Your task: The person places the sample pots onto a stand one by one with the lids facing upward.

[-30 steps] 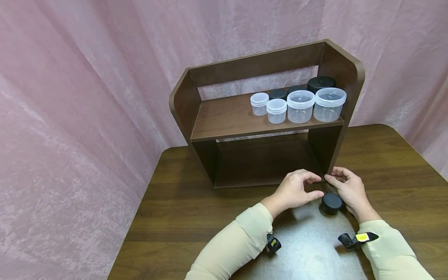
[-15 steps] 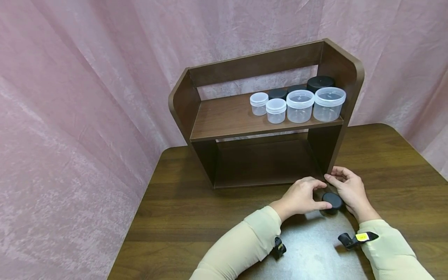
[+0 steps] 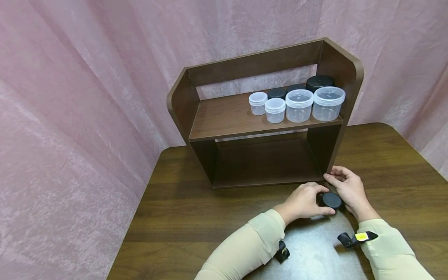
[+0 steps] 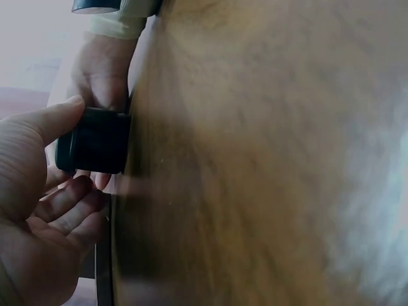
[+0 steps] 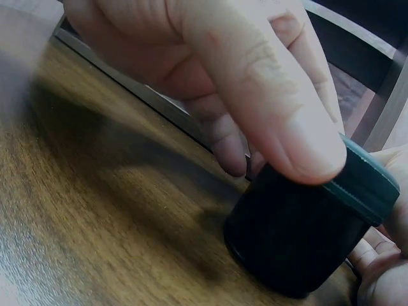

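A small black screw-lid jar (image 3: 331, 200) stands on the table just in front of the shelf's right side. My left hand (image 3: 304, 200) has come round its left side and pinches it, the thumb on its near side. In the left wrist view the thumb lies against the jar (image 4: 99, 143), while the other fingers are curled below. My right hand (image 3: 348, 190) rests on the table on the jar's other side, fingers loosely bent, thumb tip at the front foot of the shelf's side panel. The right wrist view shows the jar (image 5: 299, 236) up close, its base near or on the wood.
A brown two-tier shelf (image 3: 227, 124) stands at the back of the wooden table (image 3: 168, 225). Its upper board carries several clear lidded jars (image 3: 299, 109) in front, with black-lidded jars (image 3: 320, 81) behind them. A pink curtain (image 3: 105, 77) hangs behind.
My left hand has moved right and slightly toward me, and its thumb and fingers have closed around the black jar. The right hand has stayed in place.
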`<state>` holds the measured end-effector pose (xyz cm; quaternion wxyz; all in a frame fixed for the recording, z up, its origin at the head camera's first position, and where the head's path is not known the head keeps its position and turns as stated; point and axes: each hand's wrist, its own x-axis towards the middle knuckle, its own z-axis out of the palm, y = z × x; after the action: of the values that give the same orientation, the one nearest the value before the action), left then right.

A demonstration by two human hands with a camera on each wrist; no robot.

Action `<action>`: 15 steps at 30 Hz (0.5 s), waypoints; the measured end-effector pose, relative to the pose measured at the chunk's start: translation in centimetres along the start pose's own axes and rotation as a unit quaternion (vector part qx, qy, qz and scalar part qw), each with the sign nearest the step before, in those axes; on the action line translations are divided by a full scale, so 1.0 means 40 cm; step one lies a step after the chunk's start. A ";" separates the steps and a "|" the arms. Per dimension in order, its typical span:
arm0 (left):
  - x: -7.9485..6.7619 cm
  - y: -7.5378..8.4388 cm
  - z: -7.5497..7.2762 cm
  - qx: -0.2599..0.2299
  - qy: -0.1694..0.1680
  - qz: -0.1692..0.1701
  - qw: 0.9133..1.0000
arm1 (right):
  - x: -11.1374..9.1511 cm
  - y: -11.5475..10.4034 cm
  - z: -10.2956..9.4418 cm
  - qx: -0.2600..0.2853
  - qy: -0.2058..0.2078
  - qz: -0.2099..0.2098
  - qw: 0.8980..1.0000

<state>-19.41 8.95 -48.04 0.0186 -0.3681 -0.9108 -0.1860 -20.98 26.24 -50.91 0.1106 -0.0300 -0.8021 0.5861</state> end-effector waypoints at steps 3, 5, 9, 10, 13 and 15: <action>0.002 0.002 0.005 -0.006 0.001 0.003 1.000 | 0.000 0.001 0.000 0.003 0.000 0.001 1.000; 0.002 0.005 0.005 -0.007 0.000 0.002 1.000 | 0.000 0.000 0.000 0.004 0.000 0.001 1.000; 0.003 0.011 0.002 -0.011 -0.003 -0.002 1.000 | 0.000 -0.003 0.000 0.005 -0.001 0.004 1.000; 0.003 0.012 0.001 -0.011 -0.003 -0.003 1.000 | 0.000 -0.004 0.000 0.005 -0.001 0.004 1.000; 0.002 0.015 0.001 -0.010 0.000 -0.003 1.000 | -0.001 -0.005 0.000 0.003 -0.002 0.005 1.000; 0.001 0.015 0.002 -0.007 0.003 -0.003 1.000 | -0.001 -0.005 -0.001 0.001 -0.002 0.005 1.000</action>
<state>-19.04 9.42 -47.93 0.0184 -0.3645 -0.9106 -0.1939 -20.91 26.21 -50.69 0.1059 -0.0324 -0.8017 0.5874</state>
